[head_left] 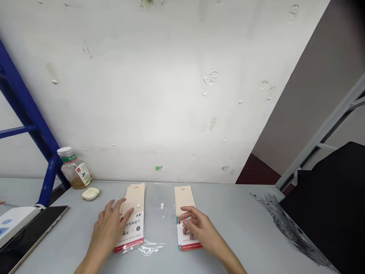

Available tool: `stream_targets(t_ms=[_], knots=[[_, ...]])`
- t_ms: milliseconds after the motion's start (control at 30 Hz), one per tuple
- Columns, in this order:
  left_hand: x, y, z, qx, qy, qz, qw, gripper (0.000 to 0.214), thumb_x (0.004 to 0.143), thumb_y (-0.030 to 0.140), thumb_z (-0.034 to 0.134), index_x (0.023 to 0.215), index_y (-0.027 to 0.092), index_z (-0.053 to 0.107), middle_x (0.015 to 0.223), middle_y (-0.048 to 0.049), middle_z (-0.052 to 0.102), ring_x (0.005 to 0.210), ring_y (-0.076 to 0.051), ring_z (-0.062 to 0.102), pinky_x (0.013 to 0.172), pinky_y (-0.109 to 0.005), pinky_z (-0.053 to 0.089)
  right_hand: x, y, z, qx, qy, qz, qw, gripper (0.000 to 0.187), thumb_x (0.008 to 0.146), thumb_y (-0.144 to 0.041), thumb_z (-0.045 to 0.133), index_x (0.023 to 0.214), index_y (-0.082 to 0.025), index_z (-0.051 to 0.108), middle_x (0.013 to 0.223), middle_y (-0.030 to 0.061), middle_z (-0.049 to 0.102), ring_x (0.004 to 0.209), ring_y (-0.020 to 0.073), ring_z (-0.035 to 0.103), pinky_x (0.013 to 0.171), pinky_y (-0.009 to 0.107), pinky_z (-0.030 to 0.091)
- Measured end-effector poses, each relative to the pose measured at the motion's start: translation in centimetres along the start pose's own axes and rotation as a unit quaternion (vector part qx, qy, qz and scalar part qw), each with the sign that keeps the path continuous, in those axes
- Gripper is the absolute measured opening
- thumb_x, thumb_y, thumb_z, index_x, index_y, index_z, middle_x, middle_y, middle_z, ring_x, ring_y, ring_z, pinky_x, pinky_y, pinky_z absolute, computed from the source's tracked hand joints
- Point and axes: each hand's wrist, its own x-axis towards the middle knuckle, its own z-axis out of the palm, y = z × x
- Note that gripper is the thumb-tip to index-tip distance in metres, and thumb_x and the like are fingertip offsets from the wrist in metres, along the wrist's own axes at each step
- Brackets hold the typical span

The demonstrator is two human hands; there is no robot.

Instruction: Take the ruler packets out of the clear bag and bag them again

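My left hand (110, 224) rests over the left edge of a cream, white and red printed packet (134, 213), fingers spread and curved. That packet lies flat on the desk, and clear plastic shows around its lower edge. Over a second, similar packet (184, 199) on the right is my right hand (198, 226), its fingers loosely bent and apart. Whether the fingertips press on the packets I cannot tell. Between the two packets lies a clear plastic bag (159, 220) with a small white button (162, 206).
A jar (74, 167) with a white lid stands at the back left, near a cream oval case (90, 193). A dark tablet (34, 232) lies by a white device (17, 220) at the left. Black fabric (327, 205) hangs over the right edge of the grey desk (236, 228).
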Motion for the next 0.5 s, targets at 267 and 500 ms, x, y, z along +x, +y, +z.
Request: stream_targets(t_ms=[267, 500], knots=[[0.3, -1.8, 2.2, 0.026, 0.001, 0.046, 0.999, 0.049, 0.092, 0.032, 0.030, 0.135, 0.014, 0.048, 0.136, -0.0175, 0.052, 0.112, -0.035, 0.053, 0.090, -0.047, 0.045, -0.1, 0.2, -0.6, -0.165, 0.075, 0.019, 0.983, 0.035, 0.085, -0.042, 0.054, 0.118, -0.029, 0.060, 0.118, 0.0038, 0.061, 0.087, 0.0195, 0.060, 0.076, 0.033, 0.050], [0.5, -1.8, 2.9, 0.063, -0.013, 0.075, 0.995, 0.040, 0.091, 0.034, 0.040, 0.123, 0.019, 0.059, 0.140, -0.0168, 0.050, 0.108, -0.037, 0.055, 0.092, -0.050, 0.043, -0.6, 0.2, -2.1, -0.337, 0.095, 0.092, 0.932, 0.065, 0.068, -0.048, 0.071, 0.127, -0.028, 0.055, 0.151, 0.0065, 0.032, 0.134, 0.0345, 0.034, 0.108, 0.047, 0.032]])
